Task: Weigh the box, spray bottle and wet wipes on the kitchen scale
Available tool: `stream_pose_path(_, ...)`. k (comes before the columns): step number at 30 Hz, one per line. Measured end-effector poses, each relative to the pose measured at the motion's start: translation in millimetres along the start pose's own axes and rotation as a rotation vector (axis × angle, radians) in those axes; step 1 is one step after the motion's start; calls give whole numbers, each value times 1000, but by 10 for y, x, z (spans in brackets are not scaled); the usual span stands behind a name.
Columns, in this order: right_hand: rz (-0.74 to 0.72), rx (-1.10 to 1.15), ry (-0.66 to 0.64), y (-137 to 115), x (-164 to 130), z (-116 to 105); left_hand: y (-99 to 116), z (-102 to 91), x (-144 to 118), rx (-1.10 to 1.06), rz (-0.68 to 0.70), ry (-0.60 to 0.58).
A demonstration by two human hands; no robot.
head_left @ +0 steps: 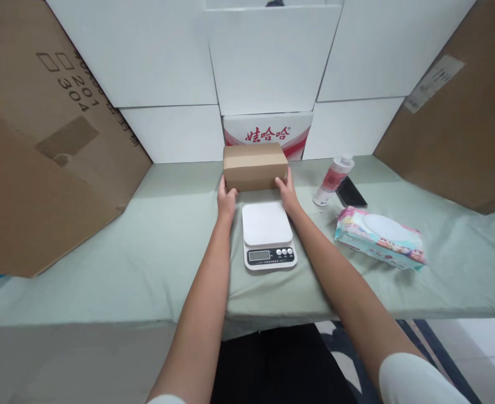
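**One Cardboard Box Held at Both Ends**

One pale green cloth-covered table was seen. One brown rectangular cardboard box was set at its far middle, long axis left to right, just beyond one smooth white kitchen scale. It was clasped by the left hand and right hand. To the right lay one soft wipes pack, one plastic bottle and one dark phone.

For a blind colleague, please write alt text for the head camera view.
Two bare hands, left hand and right hand, grip the ends of a small cardboard box behind a white kitchen scale on a green-covered table. At right lie a bottle, a phone and a wipes pack.
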State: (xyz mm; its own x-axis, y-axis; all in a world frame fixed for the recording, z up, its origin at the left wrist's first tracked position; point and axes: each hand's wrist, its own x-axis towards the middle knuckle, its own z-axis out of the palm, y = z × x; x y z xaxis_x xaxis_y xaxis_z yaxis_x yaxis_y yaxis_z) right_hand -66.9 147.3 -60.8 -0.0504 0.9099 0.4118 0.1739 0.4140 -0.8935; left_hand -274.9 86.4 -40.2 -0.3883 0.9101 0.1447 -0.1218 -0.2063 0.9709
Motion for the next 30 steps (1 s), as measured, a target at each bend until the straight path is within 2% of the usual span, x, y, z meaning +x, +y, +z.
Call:
stream_pose_path(4,14,95,68,-145,-180,10,-2,-2,-3,-24,94,-17)
stream_pose_path(8,-140,-32,100,-611,-378,-155,209,-51,-116,-60,205,12)
stream_pose_path(11,-225,-139,130,-959,-768,-334,409,-164,-428,-50,240,11)
stream_pose_path(13,-243,-151,128,-1048,-1146,-455,462,-288,-758,-42,235,-4)
stream_pose_path(17,-228,-80,125,-929,-1768,-610,359,-542,-1472,-20,153,48)
stream_pose_path(20,-189,-29,181,-821,-1886,-614,272,-631,-1786,4,107,103)
stream_pose_path(25,-120,6,231,-763,-1812,-571,260,-615,-1837,27,81,126)
stream_pose_path(30,-118,-22,296,-719,-1822,-563,207,-590,-1786,70,113,76)
